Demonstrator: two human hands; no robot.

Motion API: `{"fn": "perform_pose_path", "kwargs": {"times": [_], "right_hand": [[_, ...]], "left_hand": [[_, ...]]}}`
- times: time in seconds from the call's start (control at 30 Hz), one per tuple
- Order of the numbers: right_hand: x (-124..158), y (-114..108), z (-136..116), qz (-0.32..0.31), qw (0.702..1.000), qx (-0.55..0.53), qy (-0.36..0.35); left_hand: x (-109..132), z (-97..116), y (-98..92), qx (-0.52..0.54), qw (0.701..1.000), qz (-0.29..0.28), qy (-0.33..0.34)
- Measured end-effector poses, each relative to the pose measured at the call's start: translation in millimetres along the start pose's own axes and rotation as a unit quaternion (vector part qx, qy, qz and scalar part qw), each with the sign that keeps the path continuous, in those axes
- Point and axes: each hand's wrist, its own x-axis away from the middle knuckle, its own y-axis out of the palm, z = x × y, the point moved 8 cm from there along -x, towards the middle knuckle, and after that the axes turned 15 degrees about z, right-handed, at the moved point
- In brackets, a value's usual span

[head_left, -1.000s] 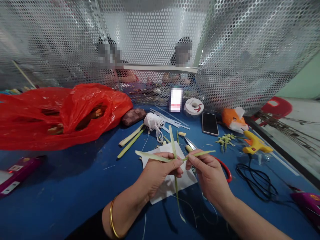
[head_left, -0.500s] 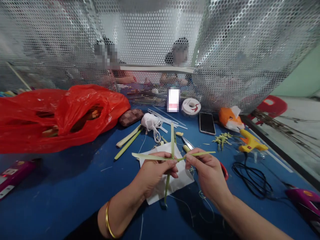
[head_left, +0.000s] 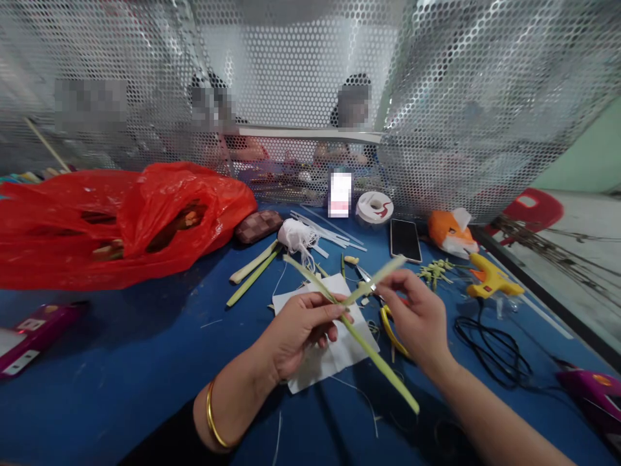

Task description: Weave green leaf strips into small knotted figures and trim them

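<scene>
Over the sheet of white paper [head_left: 359, 346], my left hand [head_left: 295, 330] pinches long green leaf strips [head_left: 383, 366] where they cross, between thumb and forefinger. One strip runs from the upper left down past my fingers to the lower right; another slants up to the right. My right hand [head_left: 420, 314] has its thumb and fingertips closed at that upper-right strip, near its blurred free end. Beside and partly behind the right hand lie scissors with a metal blade [head_left: 367, 278] and a yellow handle loop [head_left: 392, 333] on the blue table.
Left: a red plastic bag [head_left: 213, 207], green stalks [head_left: 252, 278] and white string [head_left: 295, 236]. Behind: a white ribbon roll [head_left: 374, 208] and a dark phone [head_left: 405, 241]. Right: an orange tissue pack [head_left: 449, 233], leaf pieces [head_left: 436, 273] and a yellow glue gun [head_left: 492, 278] with black cord.
The strips have swung from an upright cross to a slanted one, with a long end now pointing lower right. My right hand has lifted slightly; the yellow handle loop now shows.
</scene>
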Motion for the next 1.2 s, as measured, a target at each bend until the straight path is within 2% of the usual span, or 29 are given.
{"fn": "perform_pose_path", "kwargs": {"times": [0.03, 0.1, 0.2, 0.27, 0.33, 0.43, 0.63, 1.0, 1.07, 1.2], "right_hand": [[-1.5, 1.7, 12.4, -0.006, 0.997, -0.01, 0.07], [6.6, 19.4, 26.0, -0.103, 0.975, -0.065, 0.185], [35.5, 46.3, 24.0, -0.269, 0.894, -0.164, 0.317], [50.3, 53.7, 18.6, -0.314, 0.846, -0.21, 0.377], [53.4, 55.2, 14.2, -0.308, 0.834, -0.241, 0.389], [48.7, 53.1, 12.4, -0.266, 0.852, -0.258, 0.371], [50.7, 54.4, 12.8, -0.228, 0.858, -0.265, 0.376], [55.9, 55.7, 15.4, -0.206, 0.857, -0.258, 0.397], [55.8, 55.8, 19.9, -0.199, 0.851, -0.255, 0.414], [47.5, 51.0, 30.5, -0.157, 0.855, -0.245, 0.43]], "left_hand": [[2.6, -4.6, 5.1, -0.014, 0.999, -0.028, -0.019], [8.0, -14.1, 13.9, -0.045, 0.995, -0.072, -0.05], [13.4, -26.1, 21.8, -0.089, 0.988, -0.102, -0.078], [15.7, -32.6, 24.4, -0.113, 0.983, -0.113, -0.094], [16.9, -36.1, 25.5, -0.133, 0.979, -0.122, -0.098], [16.7, -38.3, 24.3, -0.166, 0.973, -0.125, -0.096], [17.9, -42.3, 25.3, -0.206, 0.96, -0.152, -0.11], [21.9, -48.6, 27.0, -0.188, 0.961, -0.167, -0.116], [18.9, -44.9, 27.3, -0.163, 0.969, -0.151, -0.103], [6.2, -30.3, 17.3, -0.049, 0.995, -0.056, -0.068]]}}
